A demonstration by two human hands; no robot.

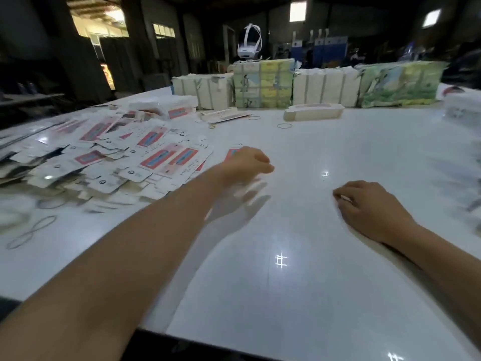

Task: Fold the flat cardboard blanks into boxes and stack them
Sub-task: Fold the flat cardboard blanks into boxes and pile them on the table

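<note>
A loose heap of flat printed blanks (145, 160), white with red-and-blue panels, covers the left of the white table (299, 282). One blank (232, 153) lies apart at the heap's right edge. My left hand (250, 162) reaches out over it, fingers bent down and hidden behind the hand, so any grip on the blank is unclear. My right hand (364, 207) rests on the table to the right, fingers loosely curled, holding nothing I can see. A folded white box (313, 112) lies farther back.
Strapped bundles of blanks (263, 84) stand in a row along the table's far side. Rubber bands (285, 125) lie loose on the table, more of them near the left edge (31, 230). Another stack (463, 110) sits at the right edge.
</note>
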